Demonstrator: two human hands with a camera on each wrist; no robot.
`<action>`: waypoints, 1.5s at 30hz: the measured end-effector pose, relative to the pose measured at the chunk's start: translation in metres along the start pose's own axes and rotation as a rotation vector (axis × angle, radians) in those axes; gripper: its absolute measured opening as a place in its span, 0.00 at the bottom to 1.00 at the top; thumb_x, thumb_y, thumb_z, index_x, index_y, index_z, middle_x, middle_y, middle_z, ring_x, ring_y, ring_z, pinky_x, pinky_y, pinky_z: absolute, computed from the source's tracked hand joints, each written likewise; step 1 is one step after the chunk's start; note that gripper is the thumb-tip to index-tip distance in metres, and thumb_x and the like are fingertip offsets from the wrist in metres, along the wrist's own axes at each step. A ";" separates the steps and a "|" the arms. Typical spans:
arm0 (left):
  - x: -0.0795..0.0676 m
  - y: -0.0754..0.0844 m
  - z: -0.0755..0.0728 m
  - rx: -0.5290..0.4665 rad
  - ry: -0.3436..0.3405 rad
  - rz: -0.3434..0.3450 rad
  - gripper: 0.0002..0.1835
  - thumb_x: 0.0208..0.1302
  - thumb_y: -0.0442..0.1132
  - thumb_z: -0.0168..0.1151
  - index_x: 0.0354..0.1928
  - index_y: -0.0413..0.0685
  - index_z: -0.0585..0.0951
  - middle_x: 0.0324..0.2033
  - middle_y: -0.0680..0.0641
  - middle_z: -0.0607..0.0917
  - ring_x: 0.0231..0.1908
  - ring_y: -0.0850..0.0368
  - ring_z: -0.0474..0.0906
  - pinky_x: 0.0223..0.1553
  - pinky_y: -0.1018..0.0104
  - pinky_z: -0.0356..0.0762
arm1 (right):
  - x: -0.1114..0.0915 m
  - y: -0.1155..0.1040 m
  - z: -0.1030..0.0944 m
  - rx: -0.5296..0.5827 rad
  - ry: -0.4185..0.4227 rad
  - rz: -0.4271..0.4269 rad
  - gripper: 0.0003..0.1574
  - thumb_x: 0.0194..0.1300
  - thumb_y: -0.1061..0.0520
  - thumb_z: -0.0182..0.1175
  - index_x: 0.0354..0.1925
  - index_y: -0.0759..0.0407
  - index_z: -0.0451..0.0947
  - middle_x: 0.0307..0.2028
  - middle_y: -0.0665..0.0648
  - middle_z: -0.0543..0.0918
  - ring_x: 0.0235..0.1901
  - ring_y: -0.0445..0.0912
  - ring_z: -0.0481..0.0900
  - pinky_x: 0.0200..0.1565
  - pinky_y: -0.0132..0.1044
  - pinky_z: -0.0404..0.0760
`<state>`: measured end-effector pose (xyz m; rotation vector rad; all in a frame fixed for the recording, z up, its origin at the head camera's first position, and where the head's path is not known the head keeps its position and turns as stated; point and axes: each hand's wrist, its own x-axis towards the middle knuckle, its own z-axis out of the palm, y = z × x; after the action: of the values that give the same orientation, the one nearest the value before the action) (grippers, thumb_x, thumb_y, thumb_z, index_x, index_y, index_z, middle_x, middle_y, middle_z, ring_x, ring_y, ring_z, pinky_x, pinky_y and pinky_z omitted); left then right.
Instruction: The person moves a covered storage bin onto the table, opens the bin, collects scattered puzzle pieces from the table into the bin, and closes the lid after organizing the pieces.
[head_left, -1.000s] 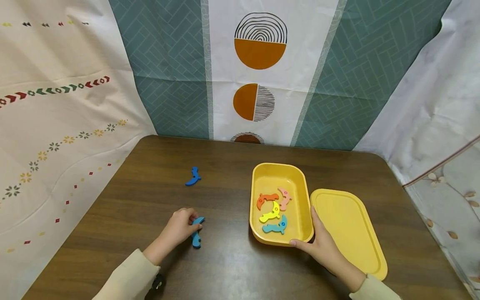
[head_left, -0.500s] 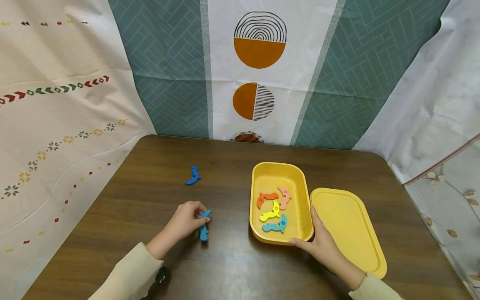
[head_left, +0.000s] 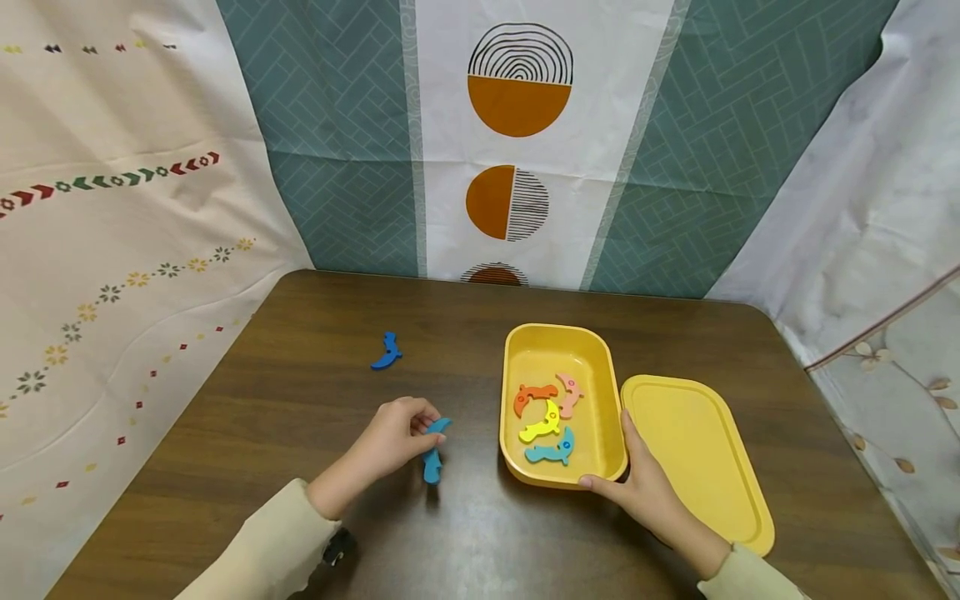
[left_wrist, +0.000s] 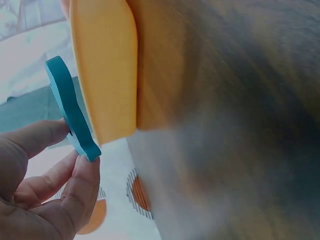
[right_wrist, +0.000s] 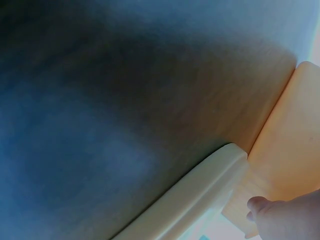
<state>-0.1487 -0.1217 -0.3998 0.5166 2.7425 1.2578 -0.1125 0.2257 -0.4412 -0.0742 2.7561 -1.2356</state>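
My left hand [head_left: 401, 433] pinches a flat, curved blue toy piece [head_left: 432, 458] just above the table, left of the yellow box. In the left wrist view the blue piece [left_wrist: 72, 110] stands tilted between thumb and fingertips. My right hand [head_left: 648, 483] holds the yellow box [head_left: 615, 433] at its near right corner, thumb on the near side, fingers along the right side. Inside lie an orange piece [head_left: 536, 392], a pink piece [head_left: 570, 396], a yellow piece [head_left: 542, 427] and a teal piece [head_left: 551, 451] of similar shape.
A darker blue piece [head_left: 387, 352] lies farther back on the brown table [head_left: 465, 533], left of the box. The yellow lid [head_left: 697, 450] lies flat right of the box, close beside it. Patterned cloth [head_left: 337, 150] hangs behind the table.
My left hand has moved right toward the box with the blue piece, lifting it slightly off the table. The right hand and the box have stayed in place.
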 end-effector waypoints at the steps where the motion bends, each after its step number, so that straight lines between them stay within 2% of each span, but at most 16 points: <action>1: 0.001 0.002 0.000 0.001 -0.005 0.010 0.07 0.53 0.32 0.69 0.34 0.37 0.82 0.29 0.46 0.80 0.31 0.58 0.75 0.34 0.72 0.76 | 0.000 0.000 0.000 0.000 0.000 0.000 0.73 0.52 0.42 0.71 0.74 0.66 0.32 0.73 0.71 0.43 0.71 0.65 0.47 0.66 0.60 0.54; 9: 0.010 0.014 0.001 0.020 -0.020 0.125 0.08 0.53 0.32 0.70 0.35 0.38 0.82 0.30 0.46 0.80 0.32 0.55 0.77 0.35 0.71 0.78 | 0.000 0.001 -0.001 -0.009 0.014 -0.020 0.73 0.51 0.43 0.72 0.73 0.68 0.34 0.72 0.72 0.44 0.70 0.66 0.48 0.65 0.61 0.55; 13: 0.016 0.020 0.002 0.025 -0.013 0.154 0.08 0.53 0.31 0.70 0.35 0.38 0.82 0.30 0.45 0.80 0.33 0.52 0.78 0.35 0.71 0.79 | 0.000 0.000 -0.001 -0.011 0.011 -0.020 0.73 0.51 0.43 0.72 0.73 0.69 0.34 0.72 0.72 0.44 0.70 0.66 0.48 0.65 0.61 0.55; 17: 0.023 0.028 0.002 0.041 -0.009 0.163 0.09 0.53 0.32 0.70 0.36 0.39 0.82 0.30 0.47 0.79 0.33 0.56 0.77 0.36 0.70 0.78 | 0.001 -0.001 0.000 -0.001 0.002 -0.008 0.73 0.51 0.43 0.72 0.73 0.67 0.33 0.72 0.71 0.44 0.70 0.66 0.48 0.66 0.60 0.55; 23: 0.037 0.040 0.002 0.027 -0.008 0.186 0.10 0.54 0.33 0.70 0.37 0.39 0.81 0.32 0.47 0.79 0.34 0.54 0.78 0.38 0.68 0.79 | 0.002 -0.001 -0.001 0.004 -0.002 0.002 0.73 0.52 0.42 0.70 0.74 0.65 0.32 0.73 0.71 0.44 0.71 0.65 0.48 0.66 0.60 0.55; 29: 0.048 0.052 0.003 0.026 -0.006 0.173 0.10 0.54 0.34 0.70 0.38 0.40 0.81 0.32 0.48 0.79 0.34 0.56 0.76 0.38 0.69 0.79 | 0.001 0.000 -0.001 0.000 0.000 -0.013 0.73 0.52 0.43 0.71 0.74 0.65 0.32 0.73 0.71 0.44 0.70 0.66 0.49 0.65 0.60 0.56; 39: 0.069 0.063 0.013 -0.006 0.004 0.186 0.12 0.54 0.35 0.71 0.39 0.39 0.82 0.32 0.46 0.80 0.34 0.57 0.77 0.37 0.72 0.79 | 0.002 0.002 -0.001 -0.008 0.017 -0.048 0.73 0.50 0.44 0.72 0.73 0.68 0.34 0.72 0.73 0.45 0.70 0.67 0.49 0.65 0.61 0.56; 45: 0.077 0.067 0.021 -0.031 -0.023 0.171 0.12 0.54 0.36 0.71 0.39 0.38 0.82 0.33 0.46 0.80 0.34 0.57 0.77 0.37 0.72 0.79 | 0.002 0.003 0.001 0.002 0.016 -0.038 0.73 0.50 0.45 0.72 0.74 0.67 0.34 0.72 0.71 0.45 0.70 0.66 0.49 0.65 0.61 0.55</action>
<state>-0.1986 -0.0406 -0.3584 0.7718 2.7041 1.3182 -0.1142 0.2271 -0.4440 -0.1170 2.7798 -1.2534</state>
